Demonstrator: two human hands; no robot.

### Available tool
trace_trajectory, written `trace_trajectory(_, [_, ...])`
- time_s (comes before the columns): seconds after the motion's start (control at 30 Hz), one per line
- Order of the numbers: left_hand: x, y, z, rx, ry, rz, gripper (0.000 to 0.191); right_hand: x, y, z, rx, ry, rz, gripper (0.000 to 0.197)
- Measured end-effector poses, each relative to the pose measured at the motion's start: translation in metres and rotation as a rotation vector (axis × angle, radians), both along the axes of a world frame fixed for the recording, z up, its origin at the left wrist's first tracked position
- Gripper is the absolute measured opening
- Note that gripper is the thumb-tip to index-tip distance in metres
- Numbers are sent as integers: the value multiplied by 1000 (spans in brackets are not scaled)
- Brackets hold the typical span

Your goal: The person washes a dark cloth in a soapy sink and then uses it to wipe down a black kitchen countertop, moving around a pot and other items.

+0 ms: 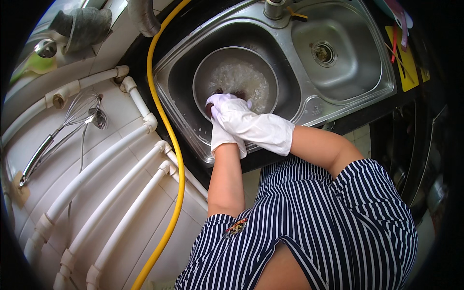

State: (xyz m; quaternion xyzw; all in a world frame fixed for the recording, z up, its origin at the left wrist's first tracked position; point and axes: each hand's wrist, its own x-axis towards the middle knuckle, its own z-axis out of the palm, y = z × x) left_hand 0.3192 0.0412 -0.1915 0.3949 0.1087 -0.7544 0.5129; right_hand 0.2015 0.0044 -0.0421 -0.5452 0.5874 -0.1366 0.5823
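Both of my hands wear loose white gloves and meet inside a round metal basin [200, 78], near its lower left rim. The basin stands in the left bowl of a stainless steel double sink [290, 78] and holds cloudy, bubbling water [239, 76]. My right hand [232, 110] lies across the left one, its fingers curled around a dark reddish-brown item [209, 108] too covered to identify. Mostly hidden beneath it, my left hand [219, 128] shows little more than its glove's cuff and back. More of something dark [239, 95] shows just beyond the right knuckles.
A yellow hose [170, 130] runs along the sink's left side. White pipes [101, 181] and a hanging whisk [54, 134] line the tiled wall. The right bowl has a drain [322, 53]. Near the faucet base [274, 9] lies a small yellow-handled brush [299, 16]. A yellow board [404, 61] lies right.
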Motion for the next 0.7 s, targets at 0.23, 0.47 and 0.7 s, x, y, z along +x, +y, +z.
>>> trace_trajectory(0.23, [-23,-11,18,68,-244,116,54,-8,-28,-79,-317,105,-26,25])
trace_trajectory(0.47, [-40,23,93,230,-491,-29,88,-39,-52,-136,-391,523,-48,69])
trace_trajectory(0.7, [-34,7,87,81,-872,-126,88,-47,-63,-122,-588,533,565,96])
